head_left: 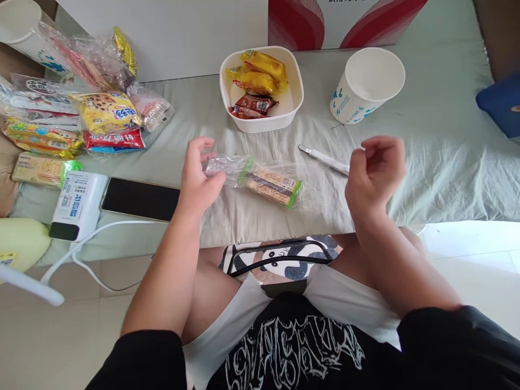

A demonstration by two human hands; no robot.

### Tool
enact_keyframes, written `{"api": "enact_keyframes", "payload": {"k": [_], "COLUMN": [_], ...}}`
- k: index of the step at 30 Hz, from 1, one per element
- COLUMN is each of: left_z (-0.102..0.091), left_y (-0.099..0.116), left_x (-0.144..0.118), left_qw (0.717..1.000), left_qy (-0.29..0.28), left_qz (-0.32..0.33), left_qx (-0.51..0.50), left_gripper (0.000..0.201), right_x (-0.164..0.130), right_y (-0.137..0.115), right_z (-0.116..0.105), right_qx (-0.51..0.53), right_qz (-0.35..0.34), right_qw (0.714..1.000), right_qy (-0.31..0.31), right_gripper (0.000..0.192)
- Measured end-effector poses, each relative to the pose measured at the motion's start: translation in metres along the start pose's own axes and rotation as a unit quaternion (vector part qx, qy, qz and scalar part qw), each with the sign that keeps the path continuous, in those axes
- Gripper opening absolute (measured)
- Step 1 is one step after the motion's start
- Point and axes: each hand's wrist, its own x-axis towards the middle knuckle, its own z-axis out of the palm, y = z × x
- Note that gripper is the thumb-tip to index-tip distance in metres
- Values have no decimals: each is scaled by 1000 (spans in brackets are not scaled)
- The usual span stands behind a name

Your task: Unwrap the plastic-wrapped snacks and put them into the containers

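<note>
A clear plastic bag (229, 167) lies on the cloth, with a cracker-like snack in a green-ended wrapper (271, 184) inside it. My left hand (198, 179) is at the bag's left end, thumb and fingers apart; whether the fingertips touch the plastic I cannot tell. To the right, my right hand (377, 173) has loosely curled fingers, with a gap between them and the thumb and nothing seen in it. Beside it lies a slim silver utility knife (323, 157), its near end hidden behind that hand.
A white bowl (296, 103) holds yellow and brown snack packets. At its right stands a paper cup (368, 86). Bagged snacks (105, 114) pile up at the left, near a black phone (140, 199) and a white power bank (79, 203) with a cable. A large box (182, 32) stands behind.
</note>
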Motion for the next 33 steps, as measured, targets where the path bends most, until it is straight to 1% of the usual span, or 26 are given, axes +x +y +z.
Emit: {"api": "enact_keyframes", "payload": {"k": [1,2,3,4,5,6,7,9,10,13,15,16,17,18,20,21,22,23,24,25,27,29,30,31,33], "left_z": [-2,-4,-5,-6,-6,-5,-4,-3,-2,-1,-3,-5,-7,-9,-12,-12,-12,-11,-11,-10,-9,-10,-11,-12,-13], "left_y": [3,7,11,15,19,21,23,24,24,23,23,24,25,25,27,27,27,27,27,27,28,30,31,33,35], "left_x": [0,0,0,0,0,-1,-1,-2,-2,-1,0,1,2,2,1,0,-2,-4,-5,-6,-7,-7,-6,-6,-6], "left_qw": [999,995,989,983,978,976,976,979,981,988,992,994,996,995,986,979,975,974,977,981,990,994,993,990,979], "left_qy": [-33,-72,-112,-143,-163,-171,-171,-167,-166,-151,-118,-100,-91,-97,-142,-168,-185,-188,-178,-161,-120,-100,-109,-131,-182], "left_qz": [35,65,87,100,104,101,93,64,45,-21,-45,-37,-14,20,89,108,113,106,93,78,43,31,41,56,85], "left_qx": [11,26,43,62,80,94,102,98,86,29,0,-6,-7,-3,19,35,52,64,71,72,58,29,20,18,35], "left_gripper": [57,59,57,53,48,41,32,16,13,21,26,27,27,27,33,35,31,22,16,17,25,27,25,23,27], "right_x": [-3,-7,-10,-13,-16,-17,-18,-18,-17,-16,-17,-17,-17,-18,-19,-19,-18,-18,-17,-16,-13,-10,-9,-8,-7], "right_y": [-4,-9,-13,-17,-19,-19,-17,-9,-5,2,0,-3,-6,-8,-10,-9,-8,-7,-7,-7,-9,-13,-15,-17,-21], "right_z": [-2,-3,-4,-4,-3,-2,0,4,5,6,4,3,3,2,2,3,4,4,4,5,4,2,1,0,-3], "right_qx": [13,23,22,10,-9,-32,-53,-78,-85,-107,-123,-132,-142,-151,-160,-161,-159,-156,-152,-146,-122,-83,-62,-41,5], "right_qz": [-38,-77,-111,-137,-152,-155,-151,-141,-141,-146,-139,-130,-122,-118,-118,-119,-120,-119,-116,-112,-104,-93,-83,-69,-30], "right_qw": [999,994,982,965,946,933,927,929,933,941,948,952,953,952,944,939,935,934,935,938,948,961,966,971,975], "right_qy": [-24,-76,-149,-224,-285,-323,-340,-332,-321,-286,-258,-245,-238,-239,-264,-280,-293,-299,-300,-295,-275,-248,-236,-226,-218], "right_gripper": [15,14,14,17,23,29,34,38,37,31,26,24,24,24,24,22,19,15,14,14,16,14,13,12,9]}}
